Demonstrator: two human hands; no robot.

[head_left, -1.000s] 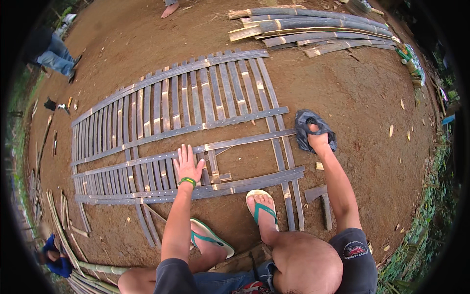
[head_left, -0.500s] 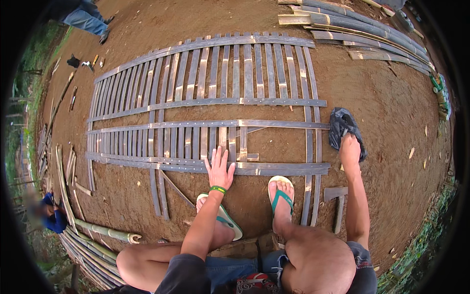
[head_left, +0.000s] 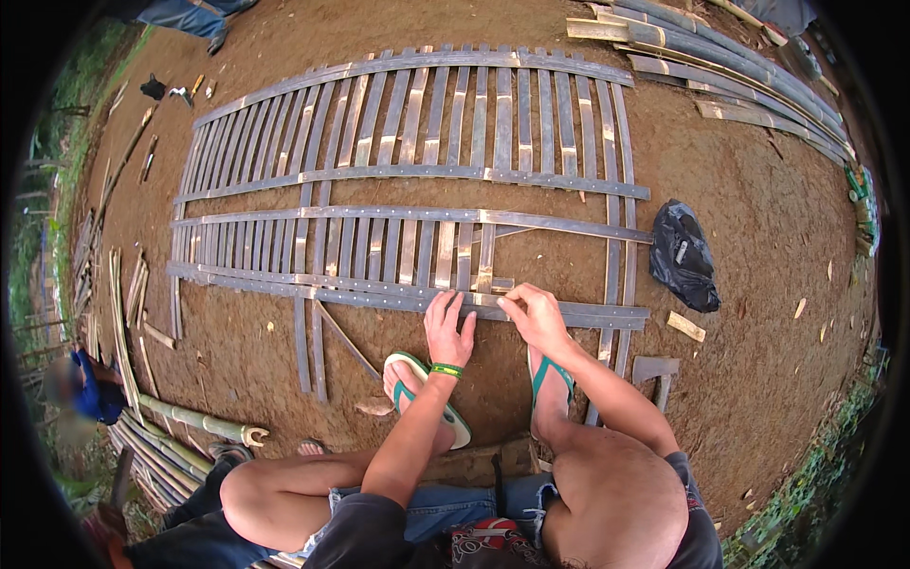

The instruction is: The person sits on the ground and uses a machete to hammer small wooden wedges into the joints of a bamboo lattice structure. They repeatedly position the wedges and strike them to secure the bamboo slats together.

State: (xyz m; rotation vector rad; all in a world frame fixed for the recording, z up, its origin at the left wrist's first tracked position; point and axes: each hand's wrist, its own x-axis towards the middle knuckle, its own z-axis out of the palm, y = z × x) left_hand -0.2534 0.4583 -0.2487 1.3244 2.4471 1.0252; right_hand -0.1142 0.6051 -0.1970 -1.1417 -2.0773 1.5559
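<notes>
A slatted panel of split bamboo [head_left: 389, 173] lies on the ground before me, its upright slats crossed by long rails. My left hand [head_left: 448, 329] rests on the nearest rail [head_left: 379, 299], fingers bent over it and thumb apart, holding nothing. Just right of it, my right hand [head_left: 534, 318] is over the same rail with thumb and fingers pinched together. Whatever small thing may be in that pinch is too small to make out. Above the fingers, a short slat [head_left: 486, 254] runs between the two near rails. A black plastic bag [head_left: 682, 261] lies to the right, apart from both hands.
A hatchet [head_left: 656, 370] and a bamboo offcut [head_left: 686, 326] lie on the dirt at right. Split bamboo lengths [head_left: 730, 71] are stacked far right. Bamboo poles [head_left: 194, 417] lie at left, near a person in blue [head_left: 95, 389]. Another person's legs [head_left: 194, 17] show far left.
My right hand has come out of the black bag and moved left to the near rail, its fingers pinched. My left hand has moved slightly right, its fingers now bent over the rail.
</notes>
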